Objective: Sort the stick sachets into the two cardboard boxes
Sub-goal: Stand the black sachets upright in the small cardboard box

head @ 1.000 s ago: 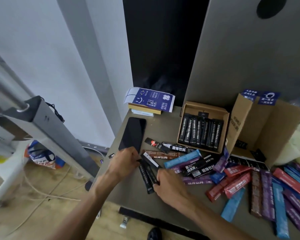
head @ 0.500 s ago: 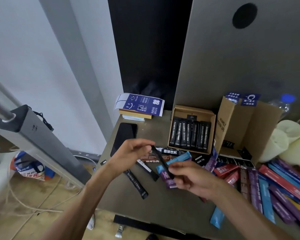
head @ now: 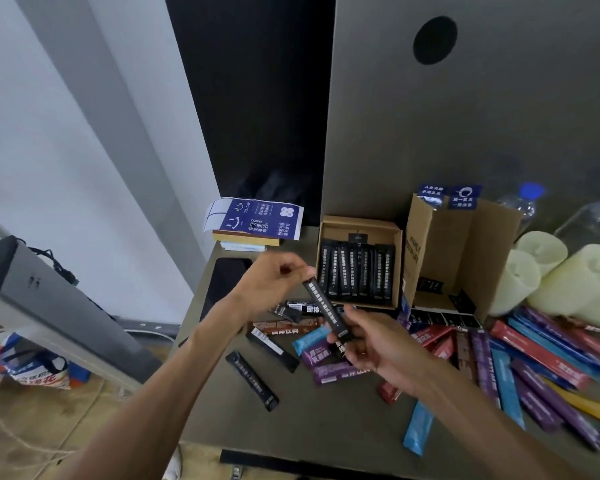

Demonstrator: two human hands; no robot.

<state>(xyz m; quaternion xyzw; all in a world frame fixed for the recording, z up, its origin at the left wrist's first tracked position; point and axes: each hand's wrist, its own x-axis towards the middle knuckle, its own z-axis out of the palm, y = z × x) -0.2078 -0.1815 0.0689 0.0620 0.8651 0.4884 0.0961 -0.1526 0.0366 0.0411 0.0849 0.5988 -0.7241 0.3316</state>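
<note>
While not yet boxed, held clear of the grey-brown table top (head: 326,427): one slim black foil stick sachet (head: 326,310), tilted, printed face up. Upper end pinched in fingertips of left hand (head: 274,282), lower end clamped between thumb and curled fingers of right hand (head: 378,344); both grips closed on it. Two-ended hold probably to flatten and aim it before slotting in. Upper end just in front of small open shallow cardboard box (head: 340,230), filled nearly across with a row of matching black sachets side by side; judged the destination by colour match. Tight gap left there, so edgewise entry likely needed. Right of that, taller brown cardboard box (head: 465,251) with flaps up and blue labels on them, touching or just beside, cannot tell; mostly bare inside, presumably for the coloured lot. Two loose black sachets (head: 252,381) flat on the table below the left wrist, likely bound for the same small box. Spread of red, purple, blue and yellow stick sachets (head: 537,353) under and right of the right hand, overlapping, unsorted. Further out: black phone (head: 227,285) flat at the table's left side, blue printed leaflet (head: 257,218) on a small stack of books behind it, pale cream cylinders (head: 575,282) at far right, well apart from the work.
</note>
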